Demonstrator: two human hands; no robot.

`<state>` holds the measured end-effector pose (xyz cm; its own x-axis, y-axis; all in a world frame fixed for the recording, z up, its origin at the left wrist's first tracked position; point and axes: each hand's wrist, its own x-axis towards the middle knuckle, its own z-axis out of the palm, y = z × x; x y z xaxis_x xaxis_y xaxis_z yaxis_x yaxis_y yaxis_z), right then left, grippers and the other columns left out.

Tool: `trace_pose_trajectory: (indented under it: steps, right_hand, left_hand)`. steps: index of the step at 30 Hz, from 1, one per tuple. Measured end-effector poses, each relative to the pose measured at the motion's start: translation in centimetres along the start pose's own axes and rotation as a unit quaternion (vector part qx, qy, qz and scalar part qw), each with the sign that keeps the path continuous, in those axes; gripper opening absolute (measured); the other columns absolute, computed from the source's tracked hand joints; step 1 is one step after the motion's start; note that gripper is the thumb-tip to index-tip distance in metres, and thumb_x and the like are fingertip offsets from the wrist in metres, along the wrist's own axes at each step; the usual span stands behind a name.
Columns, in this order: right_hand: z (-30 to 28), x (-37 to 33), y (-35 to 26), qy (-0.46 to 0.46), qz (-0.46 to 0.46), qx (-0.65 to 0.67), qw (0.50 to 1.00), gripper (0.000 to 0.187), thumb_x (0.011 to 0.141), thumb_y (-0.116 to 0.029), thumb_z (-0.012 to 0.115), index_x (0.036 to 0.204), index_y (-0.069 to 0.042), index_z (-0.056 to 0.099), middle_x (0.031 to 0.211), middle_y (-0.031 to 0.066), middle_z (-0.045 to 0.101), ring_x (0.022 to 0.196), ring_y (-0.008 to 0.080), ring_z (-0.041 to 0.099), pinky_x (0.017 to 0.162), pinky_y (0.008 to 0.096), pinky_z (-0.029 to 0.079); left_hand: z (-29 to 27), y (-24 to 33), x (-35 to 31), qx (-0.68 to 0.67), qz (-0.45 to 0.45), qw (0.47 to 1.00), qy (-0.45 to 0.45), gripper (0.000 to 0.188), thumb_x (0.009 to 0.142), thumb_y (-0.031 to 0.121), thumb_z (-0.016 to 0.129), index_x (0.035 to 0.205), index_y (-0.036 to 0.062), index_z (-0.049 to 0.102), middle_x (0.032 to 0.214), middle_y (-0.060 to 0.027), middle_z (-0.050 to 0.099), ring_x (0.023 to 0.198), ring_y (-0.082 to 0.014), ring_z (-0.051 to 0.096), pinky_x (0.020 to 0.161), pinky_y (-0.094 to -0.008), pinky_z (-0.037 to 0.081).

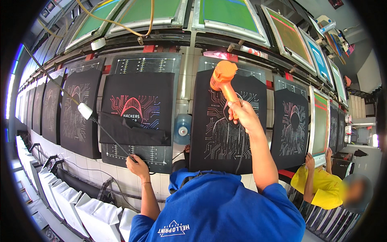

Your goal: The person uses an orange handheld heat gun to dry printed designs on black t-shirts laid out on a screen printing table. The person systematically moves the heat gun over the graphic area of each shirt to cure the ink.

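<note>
My right hand (pixel 241 113) is closed round the handle of an orange heat gun (pixel 224 74), held over a black T-shirt (pixel 201 121) with a grey circuit-pattern print. My left hand (pixel 138 166) is closed on a black power cord (pixel 113 140). From there the cord runs up and left to a white connector (pixel 85 111) and on past it. Beyond my left hand lies another black T-shirt (pixel 137 84) with a red, white and blue hooded print, its lower part folded up over the dark printing board (pixel 121 155).
Framed screens (pixel 229 16) line the rack at the back. More printed black shirts (pixel 78 115) lie on boards to both sides. A blue water bottle (pixel 182 128) stands between two boards. At right, a person in yellow (pixel 318 185) grips a screen frame (pixel 320 121). White bags (pixel 96 215) line the lower left.
</note>
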<state>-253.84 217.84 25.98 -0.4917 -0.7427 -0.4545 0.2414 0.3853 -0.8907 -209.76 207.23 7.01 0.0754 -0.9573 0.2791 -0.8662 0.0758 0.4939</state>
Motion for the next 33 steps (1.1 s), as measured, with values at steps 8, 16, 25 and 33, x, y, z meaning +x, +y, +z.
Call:
trace_pose_trajectory:
  steps: [8, 16, 25, 33]
  right_hand:
    - [-0.6, -1.4, -0.2, -0.015, 0.005, -0.017, 1.000, 0.027, 0.093, -0.032, 0.062, 0.094, -0.005, 0.057, 0.071, 0.0005, 0.059, 0.059, 0.0081, 0.058, 0.045, 0.0217, 0.042]
    - [-2.1, -2.6, -0.4, 0.010, 0.041, -0.029, 0.999, 0.025, 0.094, -0.029, 0.062, 0.095, -0.004, 0.056, 0.071, 0.0011, 0.060, 0.058, 0.0085, 0.060, 0.044, 0.0208, 0.042]
    - [-2.9, -0.7, 0.3, 0.076, -0.004, 0.013, 0.997, 0.027, 0.093, -0.031, 0.063, 0.096, -0.004, 0.059, 0.071, 0.0001, 0.059, 0.060, 0.0082, 0.059, 0.047, 0.0212, 0.043]
    - [-2.5, -0.4, 0.3, 0.072, 0.001, 0.021, 0.997, 0.025, 0.093, -0.030, 0.063, 0.093, -0.005, 0.058, 0.073, 0.0010, 0.059, 0.060, 0.0089, 0.058, 0.047, 0.0223, 0.042]
  left_hand:
    - [0.1, 0.2, 0.1, 0.002, 0.004, 1.000, 0.005, 0.017, 0.093, 0.016, 0.054, 0.090, 0.0000, 0.059, 0.083, -0.0154, 0.060, 0.083, -0.0354, 0.056, 0.077, -0.0456, 0.042]
    - [0.5, -0.4, 0.0, 0.007, 0.008, 1.000, 0.012, 0.017, 0.092, 0.015, 0.054, 0.090, -0.0010, 0.059, 0.084, -0.0157, 0.060, 0.083, -0.0358, 0.055, 0.077, -0.0455, 0.042]
    - [0.2, 0.0, 0.1, 0.009, -0.002, 1.000, -0.003, 0.017, 0.092, 0.014, 0.055, 0.091, -0.0018, 0.060, 0.085, -0.0174, 0.061, 0.085, -0.0363, 0.056, 0.078, -0.0457, 0.042]
    - [0.3, -0.3, -0.1, 0.015, -0.006, 1.000, -0.002, 0.018, 0.093, 0.016, 0.055, 0.090, -0.0021, 0.059, 0.083, -0.0177, 0.060, 0.083, -0.0366, 0.055, 0.077, -0.0460, 0.042]
